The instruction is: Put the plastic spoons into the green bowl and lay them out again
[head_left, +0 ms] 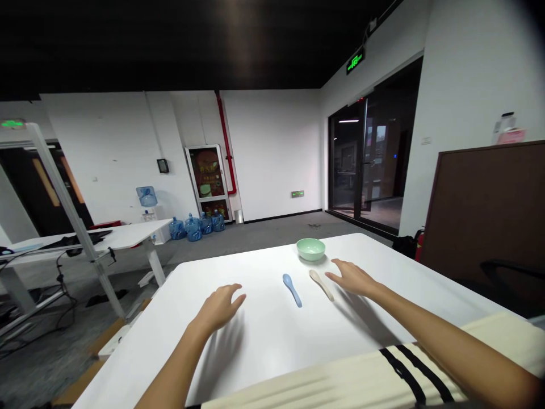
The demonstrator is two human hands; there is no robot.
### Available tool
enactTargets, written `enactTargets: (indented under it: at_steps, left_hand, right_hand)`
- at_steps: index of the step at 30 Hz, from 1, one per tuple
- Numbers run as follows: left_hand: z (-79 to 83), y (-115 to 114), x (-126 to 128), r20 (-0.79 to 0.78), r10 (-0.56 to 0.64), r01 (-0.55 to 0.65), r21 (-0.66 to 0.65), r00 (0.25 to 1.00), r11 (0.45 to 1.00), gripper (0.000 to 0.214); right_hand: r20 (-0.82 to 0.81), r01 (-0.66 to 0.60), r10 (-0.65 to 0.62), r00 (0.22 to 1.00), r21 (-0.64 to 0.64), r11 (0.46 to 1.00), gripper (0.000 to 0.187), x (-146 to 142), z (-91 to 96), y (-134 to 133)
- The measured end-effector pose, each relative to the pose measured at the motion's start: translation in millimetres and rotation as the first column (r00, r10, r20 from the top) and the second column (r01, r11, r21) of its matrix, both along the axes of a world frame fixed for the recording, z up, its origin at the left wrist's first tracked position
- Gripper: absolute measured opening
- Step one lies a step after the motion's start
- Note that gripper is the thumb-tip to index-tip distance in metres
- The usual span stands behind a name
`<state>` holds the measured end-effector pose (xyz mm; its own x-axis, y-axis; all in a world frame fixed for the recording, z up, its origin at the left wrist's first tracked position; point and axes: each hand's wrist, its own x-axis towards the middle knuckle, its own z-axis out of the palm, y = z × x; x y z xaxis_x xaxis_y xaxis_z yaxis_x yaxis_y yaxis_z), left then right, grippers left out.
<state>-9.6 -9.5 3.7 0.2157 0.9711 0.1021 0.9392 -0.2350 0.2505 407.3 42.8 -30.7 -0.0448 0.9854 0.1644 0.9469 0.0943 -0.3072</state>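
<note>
Over the left part of the white table (264,335) hovers my left hand (222,307), its thumb and fingers apart and nothing in it. My right hand (351,277) is also open and holds nothing; it is nearest to a cream spoon (322,285), just right of it. A blue spoon (292,290) lies to the left of the cream one, between my two hands. Both spoons point their bowls away from me. Behind them, near the far edge, stands a light green bowl (310,250) upright, a little beyond my right fingertips.
A brown partition (489,216) rises to the right of the table. Another white table (140,232) with a metal frame stands to the left. Several blue water bottles (193,228) sit on the floor by the far wall. A glass door (366,159) is at the back right.
</note>
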Motion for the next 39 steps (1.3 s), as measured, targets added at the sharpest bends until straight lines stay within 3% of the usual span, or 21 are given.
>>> enactTargets:
  at_steps: [24, 33, 39]
  left_hand:
    - [-0.3, -0.7, 1.4, -0.005, -0.014, 0.014, 0.000, 1.000, 1.000, 0.059]
    - [-6.2, 3.6, -4.1, -0.009, -0.023, 0.023, 0.002, 1.000, 1.000, 0.057]
    - [-6.7, 5.0, -4.8, -0.004, -0.021, 0.021, 0.007, 1.000, 1.000, 0.056]
  right_hand:
    - [-0.004, -0.010, 0.010, 1.000, -0.018, 1.000, 0.069, -2.1, -0.4, -4.0]
    - [0.090, -0.017, 0.021, 0.996, -0.041, 0.999, 0.052, -3.9, -5.1, 34.4]
    - [0.224, -0.035, 0.089, 0.971, -0.236, 0.971, 0.044, -20.2, -17.7, 53.2]
